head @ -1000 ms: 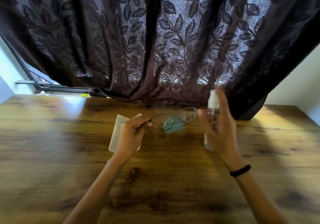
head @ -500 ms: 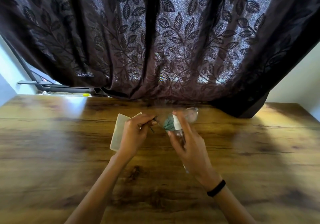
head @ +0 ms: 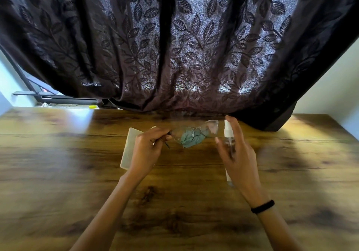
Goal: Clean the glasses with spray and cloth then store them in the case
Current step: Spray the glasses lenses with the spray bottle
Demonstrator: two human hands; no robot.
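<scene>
My left hand [head: 146,149] pinches the thin-framed glasses [head: 209,128] by one temple end and holds them above the wooden table [head: 77,173]. Under the lenses lies a crumpled teal cloth [head: 191,139]. My right hand [head: 240,153] grips a small clear spray bottle [head: 227,132] with a white nozzle, upright just right of the glasses, index finger over its top. A pale, flat glasses case [head: 129,147] lies on the table, partly hidden behind my left hand.
A dark leaf-patterned curtain [head: 174,46] hangs down to the table's far edge. A window sill and frame [head: 58,100] show at the far left. Bare wood stretches to both sides and in front of my arms.
My right hand with the spray bottle has moved back to the right of the glasses after being close over the lenses half a second ago. My left hand keeps its hold on the glasses.
</scene>
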